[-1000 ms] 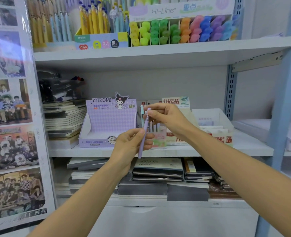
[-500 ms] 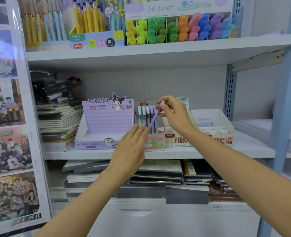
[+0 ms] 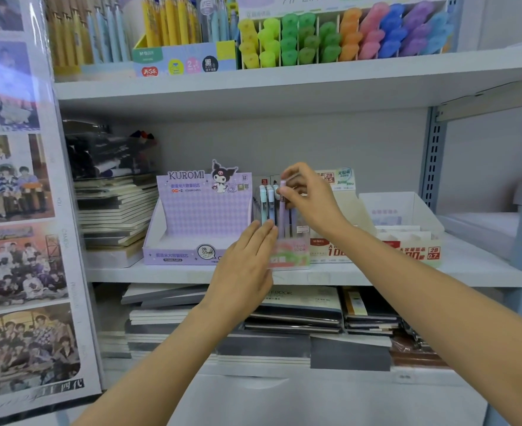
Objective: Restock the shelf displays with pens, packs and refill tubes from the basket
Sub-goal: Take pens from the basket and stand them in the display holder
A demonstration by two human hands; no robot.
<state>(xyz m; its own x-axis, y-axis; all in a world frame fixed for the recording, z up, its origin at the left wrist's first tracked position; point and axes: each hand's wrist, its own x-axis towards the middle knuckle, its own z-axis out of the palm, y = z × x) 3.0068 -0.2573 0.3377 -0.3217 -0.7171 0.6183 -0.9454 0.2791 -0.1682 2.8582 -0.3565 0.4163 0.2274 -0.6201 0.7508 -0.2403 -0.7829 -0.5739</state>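
- The right hand point(image 3: 310, 199) is pinching the top of a lilac pen point(image 3: 282, 210) between thumb and curled fingers.
- The lilac pen is standing upright in the clear pen display point(image 3: 293, 256), just right of the blue pens point(image 3: 262, 204) already in it.
- The left hand point(image 3: 244, 269) is holding nothing, its fingers lying straight and together, with the tips at the near left face of the clear pen display.
- The clear pen display is sitting on the middle shelf point(image 3: 484, 269), between the purple Kuromi box point(image 3: 201, 216) on the left and the red-and-white lead boxes point(image 3: 413, 250) on the right.
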